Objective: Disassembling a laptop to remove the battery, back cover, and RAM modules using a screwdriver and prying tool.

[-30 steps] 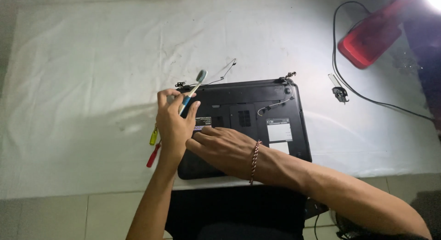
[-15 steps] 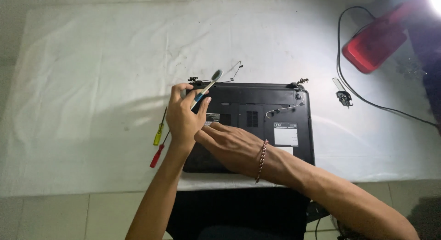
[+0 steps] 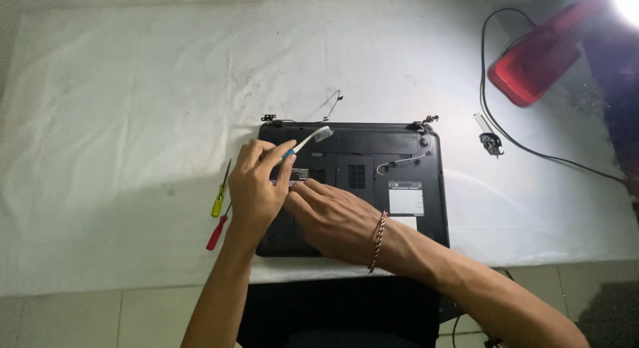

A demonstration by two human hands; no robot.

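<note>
The laptop (image 3: 373, 181) lies bottom up at the near edge of the white-covered table (image 3: 133, 88), its hinge side away from the person. The left hand (image 3: 256, 188) grips a toothbrush (image 3: 307, 140) by its blue handle, fingers curled round it, the bristle head resting on the rear strip of the base near the left hinge. The right hand (image 3: 336, 218) lies flat on the base, fingers loose and spread, grasping nothing, pinning the laptop down.

To brush well, I judge short light strokes along the strip best, bristles angled toward the edge so dust leaves the case rather than falling into the vent slots nearby. The flat hand should keep its weight on so the base does not slide on the cloth. A loose white wire (image 3: 399, 163) lies on the base to the right; bristles should keep off it.

Two screwdrivers (image 3: 218, 211), yellow and red, lie just left of the laptop; a red lamp (image 3: 539, 55) stands far right
</note>
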